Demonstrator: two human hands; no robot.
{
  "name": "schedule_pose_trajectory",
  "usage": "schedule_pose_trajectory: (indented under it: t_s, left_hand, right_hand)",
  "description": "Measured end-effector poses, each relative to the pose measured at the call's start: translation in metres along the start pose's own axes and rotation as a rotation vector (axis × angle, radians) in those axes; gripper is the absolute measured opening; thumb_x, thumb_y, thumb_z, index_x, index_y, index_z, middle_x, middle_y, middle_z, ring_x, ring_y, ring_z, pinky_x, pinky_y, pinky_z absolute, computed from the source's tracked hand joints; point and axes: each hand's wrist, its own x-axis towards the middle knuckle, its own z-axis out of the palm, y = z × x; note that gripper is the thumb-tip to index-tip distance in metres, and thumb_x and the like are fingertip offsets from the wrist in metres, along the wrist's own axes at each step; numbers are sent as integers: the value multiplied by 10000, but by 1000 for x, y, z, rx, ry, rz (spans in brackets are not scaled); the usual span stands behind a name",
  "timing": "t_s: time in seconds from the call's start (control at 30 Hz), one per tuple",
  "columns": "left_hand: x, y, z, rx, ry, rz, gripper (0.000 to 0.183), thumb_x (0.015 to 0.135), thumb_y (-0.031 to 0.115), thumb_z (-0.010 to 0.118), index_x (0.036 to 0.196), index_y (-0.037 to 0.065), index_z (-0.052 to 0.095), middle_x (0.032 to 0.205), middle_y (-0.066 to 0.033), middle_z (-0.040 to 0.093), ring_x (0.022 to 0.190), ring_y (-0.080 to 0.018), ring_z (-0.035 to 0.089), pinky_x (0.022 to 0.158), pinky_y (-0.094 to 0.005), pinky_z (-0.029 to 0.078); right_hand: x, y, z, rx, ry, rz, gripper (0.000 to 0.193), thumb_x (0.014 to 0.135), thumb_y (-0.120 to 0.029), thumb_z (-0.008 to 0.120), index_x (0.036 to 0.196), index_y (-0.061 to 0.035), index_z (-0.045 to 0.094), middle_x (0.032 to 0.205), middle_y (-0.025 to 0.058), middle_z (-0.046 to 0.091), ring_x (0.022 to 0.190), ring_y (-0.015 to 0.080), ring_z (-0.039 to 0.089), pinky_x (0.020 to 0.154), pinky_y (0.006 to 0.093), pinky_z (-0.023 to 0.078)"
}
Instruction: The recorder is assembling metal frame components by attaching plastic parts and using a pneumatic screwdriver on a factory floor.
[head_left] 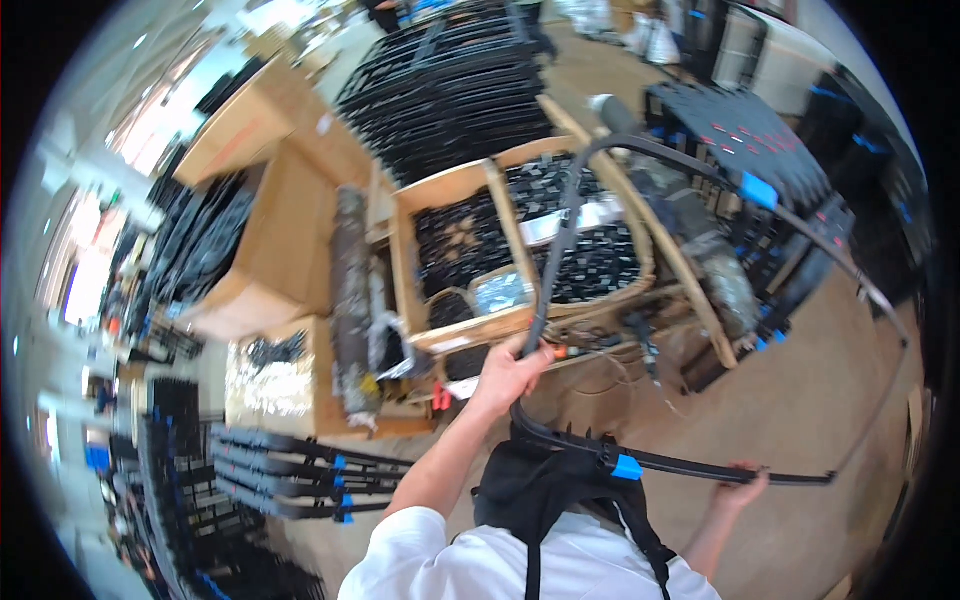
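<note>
A large black frame (566,225) with rounded corners stands tilted before me, with blue pieces (757,190) fixed to its upper bar and lower bar. My left hand (510,376) is closed round its left side, close to the lower left corner. Farther right, my right hand (739,487) has its fingers round the lower bar, near the right end. The frame's right side is thin and reaches toward the right rim of the picture. Behind my left hand are wooden bins (508,228) filled with small black parts. A dark hand tool (643,338) hangs just right of the bins.
An open cardboard box (285,235) with black parts stands at the left. Tall stacks of black frames (440,95) rise behind the bins. More black pieces with blue bits (290,475) lie at lower left. A wooden bar (665,240) slants beside the bins, near a dark rack (745,135).
</note>
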Motion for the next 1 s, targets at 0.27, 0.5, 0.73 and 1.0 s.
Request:
schedule_pose_trajectory:
  t_s: [0.27, 0.5, 0.73, 1.0]
  left_hand:
    - [-23, -100, -290, 318, 928, 6, 310, 1008, 298, 710, 893, 11, 722, 717, -66, 699, 621, -134, 632, 577, -352, 505]
    - [-27, -131, -407, 329, 956, -125, 271, 1009, 278, 704, 955, 14, 739, 744, -43, 703, 553, -120, 633, 459, -298, 475]
    - [-33, -127, -405, 880, 1033, -128, 391, 960, 381, 698, 1094, 24, 784, 977, -248, 760, 924, -482, 708, 849, -558, 547]
    - [-21, -171, -405, 1209, 1151, -230, 459, 1010, 390, 675, 1270, 17, 735, 1170, -249, 754, 1014, -456, 716, 871, -541, 550]
  right_hand:
    - [33, -75, 175, -204, -602, -88, 126, 1069, -193, 642, 1000, -93, 607, 888, 8, 588, 844, 163, 590, 826, 326, 499]
    - [-97, 11, 317, -470, -686, -43, 147, 1003, -215, 679, 949, -92, 619, 853, 18, 625, 780, 192, 671, 746, 370, 552]
    - [-75, 70, 324, -744, -558, 173, 169, 1006, -204, 629, 1032, -38, 645, 965, 135, 719, 892, 298, 762, 790, 451, 655]
    - [-2, 142, 285, -1030, -746, 379, 268, 892, -127, 637, 1141, -35, 672, 1126, 133, 743, 1034, 248, 735, 853, 404, 585]
